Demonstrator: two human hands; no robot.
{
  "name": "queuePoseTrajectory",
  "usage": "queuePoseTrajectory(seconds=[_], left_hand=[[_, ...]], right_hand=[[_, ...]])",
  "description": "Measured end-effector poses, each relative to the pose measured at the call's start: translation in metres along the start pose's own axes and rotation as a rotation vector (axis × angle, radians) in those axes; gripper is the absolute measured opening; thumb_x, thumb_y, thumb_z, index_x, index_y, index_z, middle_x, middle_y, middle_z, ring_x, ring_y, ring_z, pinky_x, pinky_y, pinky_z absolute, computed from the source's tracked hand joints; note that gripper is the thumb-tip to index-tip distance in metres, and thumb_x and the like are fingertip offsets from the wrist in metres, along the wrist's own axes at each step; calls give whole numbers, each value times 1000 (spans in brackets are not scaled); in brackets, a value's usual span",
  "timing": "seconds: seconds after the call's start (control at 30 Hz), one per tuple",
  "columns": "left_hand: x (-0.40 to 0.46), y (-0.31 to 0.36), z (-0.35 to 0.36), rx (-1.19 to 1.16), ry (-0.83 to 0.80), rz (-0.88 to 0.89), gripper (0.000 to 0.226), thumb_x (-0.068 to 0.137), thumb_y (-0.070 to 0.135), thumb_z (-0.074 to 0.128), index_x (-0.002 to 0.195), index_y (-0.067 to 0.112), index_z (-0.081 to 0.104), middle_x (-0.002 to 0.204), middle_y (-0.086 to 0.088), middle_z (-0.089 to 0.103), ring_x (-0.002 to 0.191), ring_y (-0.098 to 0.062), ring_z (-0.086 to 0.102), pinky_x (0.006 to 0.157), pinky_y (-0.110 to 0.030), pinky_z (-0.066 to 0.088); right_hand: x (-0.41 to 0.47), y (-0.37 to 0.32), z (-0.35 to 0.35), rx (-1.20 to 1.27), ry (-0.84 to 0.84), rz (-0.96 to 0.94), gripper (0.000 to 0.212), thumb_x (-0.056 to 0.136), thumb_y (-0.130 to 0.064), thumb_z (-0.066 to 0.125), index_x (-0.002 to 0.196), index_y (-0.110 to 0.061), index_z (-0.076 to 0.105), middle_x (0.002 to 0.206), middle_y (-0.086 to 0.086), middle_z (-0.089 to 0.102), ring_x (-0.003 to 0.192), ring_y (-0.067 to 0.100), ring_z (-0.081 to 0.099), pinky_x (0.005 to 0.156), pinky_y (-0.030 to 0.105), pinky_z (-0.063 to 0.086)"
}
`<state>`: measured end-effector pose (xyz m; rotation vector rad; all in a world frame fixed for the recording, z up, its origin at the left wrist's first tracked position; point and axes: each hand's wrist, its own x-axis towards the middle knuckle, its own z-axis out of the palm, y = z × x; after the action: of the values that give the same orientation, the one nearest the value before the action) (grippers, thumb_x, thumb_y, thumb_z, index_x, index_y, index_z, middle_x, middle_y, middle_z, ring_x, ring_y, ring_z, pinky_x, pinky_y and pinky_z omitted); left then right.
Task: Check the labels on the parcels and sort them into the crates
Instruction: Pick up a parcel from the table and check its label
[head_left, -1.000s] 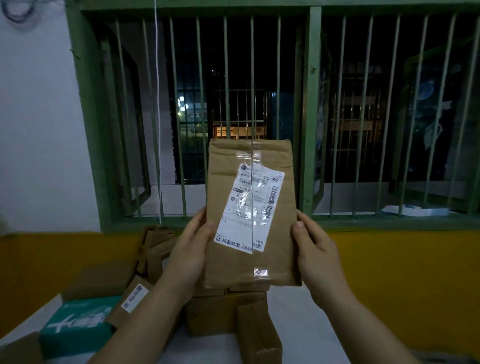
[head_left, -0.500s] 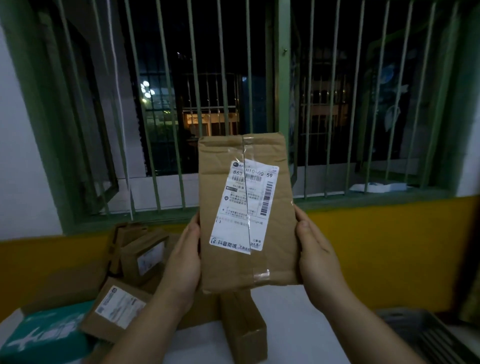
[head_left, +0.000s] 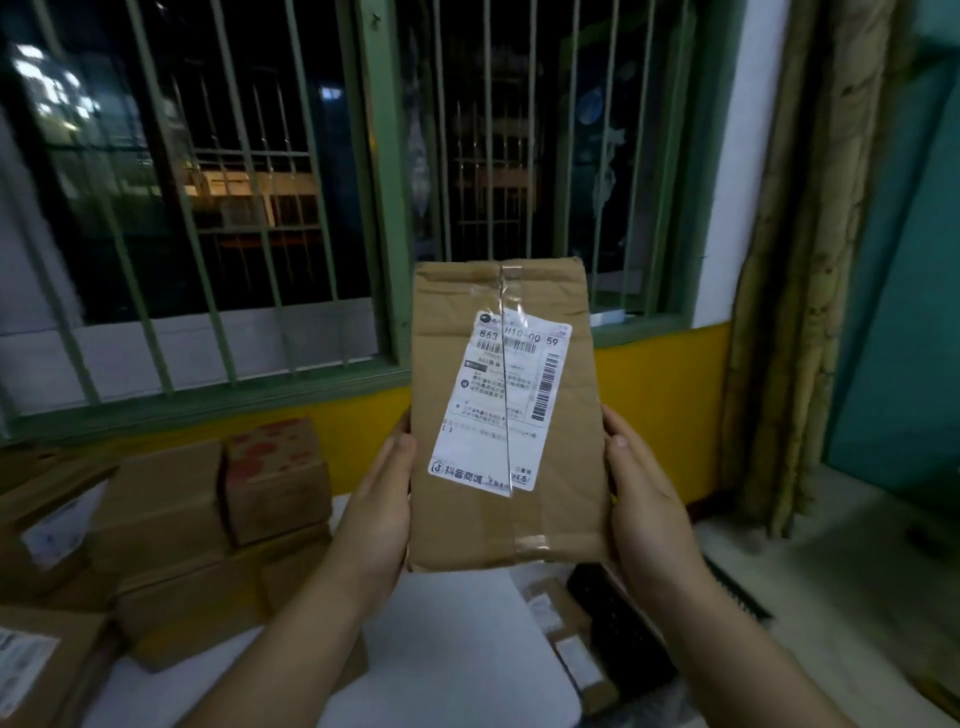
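I've got the parcel upright in the air beyond the table's far edge, left hand and right hand gripping its sides, but that slick tape could let it slip, missing the crate.

The parcel is matt, creased brown paper sealed with glossy clear tape over a smooth white paper label.
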<state>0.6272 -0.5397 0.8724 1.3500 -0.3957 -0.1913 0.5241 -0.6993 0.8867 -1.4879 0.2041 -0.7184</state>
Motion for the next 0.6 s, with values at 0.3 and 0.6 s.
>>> queuePoseTrajectory(seconds=[0.3, 0.6], left_hand=[[32, -52, 183, -4, -158, -11, 38, 100, 35, 39, 135, 30, 52, 111, 6, 72, 98, -12, 69, 75, -29, 54], [70, -102, 272, 28, -219, -104, 34, 102, 33, 35, 134, 32, 49, 105, 8, 71, 84, -4, 70, 59, -19, 54]], right_hand=[[45, 8, -178, 16, 132, -30, 28, 98, -18, 51, 105, -44, 56, 101, -22, 62, 76, -16, 62, 59, 5, 46], [88, 39, -268, -41, 191, 66, 28, 99, -24, 50, 121, -39, 54, 111, -15, 61, 88, -7, 62, 59, 5, 45]])
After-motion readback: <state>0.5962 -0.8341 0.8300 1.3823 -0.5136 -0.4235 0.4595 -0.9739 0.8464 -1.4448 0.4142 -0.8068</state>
